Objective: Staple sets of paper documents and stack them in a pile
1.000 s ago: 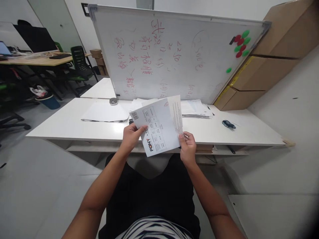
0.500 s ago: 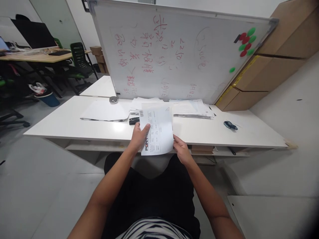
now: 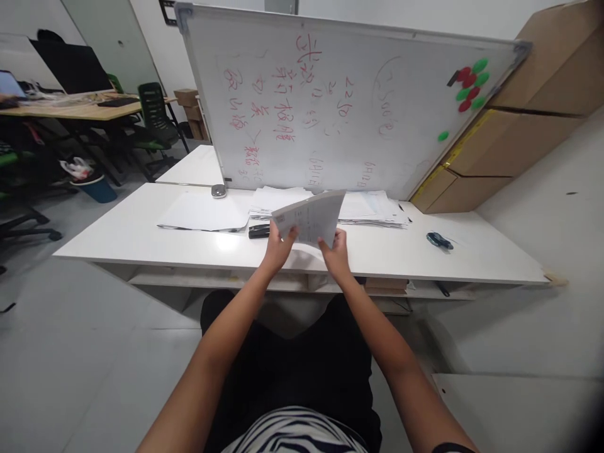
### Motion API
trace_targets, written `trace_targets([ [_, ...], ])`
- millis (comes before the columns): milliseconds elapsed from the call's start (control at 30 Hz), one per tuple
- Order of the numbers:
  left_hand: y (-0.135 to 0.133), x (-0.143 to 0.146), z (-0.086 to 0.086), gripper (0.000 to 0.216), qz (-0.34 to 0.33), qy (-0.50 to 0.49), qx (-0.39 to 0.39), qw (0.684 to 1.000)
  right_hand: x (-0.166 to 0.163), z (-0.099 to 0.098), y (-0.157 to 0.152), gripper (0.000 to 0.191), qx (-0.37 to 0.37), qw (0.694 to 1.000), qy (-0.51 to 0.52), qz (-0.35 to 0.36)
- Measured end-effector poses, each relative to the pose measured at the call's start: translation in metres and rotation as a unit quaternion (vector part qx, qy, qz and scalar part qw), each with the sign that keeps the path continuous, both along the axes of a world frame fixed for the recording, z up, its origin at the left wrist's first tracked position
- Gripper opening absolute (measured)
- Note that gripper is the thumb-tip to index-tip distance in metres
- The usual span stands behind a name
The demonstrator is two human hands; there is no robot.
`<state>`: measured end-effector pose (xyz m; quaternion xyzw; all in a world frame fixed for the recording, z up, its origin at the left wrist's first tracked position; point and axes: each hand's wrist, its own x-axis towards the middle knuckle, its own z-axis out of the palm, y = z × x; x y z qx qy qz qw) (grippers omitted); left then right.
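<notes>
Between my hands I hold printed paper sheets (image 3: 309,217), tilted up above the front part of the white desk (image 3: 382,251). My left hand (image 3: 279,242) is closed on their left side, thumb on the near face. On the right side, my right hand (image 3: 336,251) grips them with its thumb in front and fingers behind. How many sheets are held I cannot tell. A black stapler-like object (image 3: 258,231) lies just left of my left hand. Behind the held sheets are paper stacks, one at the middle (image 3: 278,200) and one at the right (image 3: 372,209).
Another paper stack (image 3: 202,211) lies at the left, with a grey round-cornered object (image 3: 218,191) behind it. A dark blue object (image 3: 438,240) sits at the right. A whiteboard (image 3: 406,94) with magnets stands at the back, beside stacked cardboard boxes (image 3: 528,141).
The sheets have tilted and moved up, away from me; their printed face is now foreshortened. My right hand has shifted from the lower right corner, its thumb now in front.
</notes>
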<state>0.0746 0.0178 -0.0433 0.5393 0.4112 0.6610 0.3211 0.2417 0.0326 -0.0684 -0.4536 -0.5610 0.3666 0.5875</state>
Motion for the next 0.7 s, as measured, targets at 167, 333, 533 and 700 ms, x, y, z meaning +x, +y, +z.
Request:
trace_targets([
  [167, 0.002, -0.019, -0.015, 0.046, -0.073, 0.058, -0.103, 0.99, 0.009, -0.042, 0.008, 0.046, -0.036, 0.998, -0.026, 0.045],
  [333, -0.001, -0.028, -0.016, 0.039, -0.085, 0.134, -0.106, 0.982, 0.028, -0.048, 0.007, 0.045, -0.047, 0.991, -0.068, 0.106],
  [533, -0.017, -0.003, -0.012, 0.04, -0.034, -0.125, -0.139, 0.982, 0.027, -0.049, -0.024, 0.065, -0.065, 0.998, 0.025, 0.004],
  [700, -0.039, 0.037, -0.008, 0.051, -0.069, -0.353, -0.212, 0.909, 0.004, -0.037, -0.077, 0.069, -0.088, 0.975, 0.172, 0.106],
])
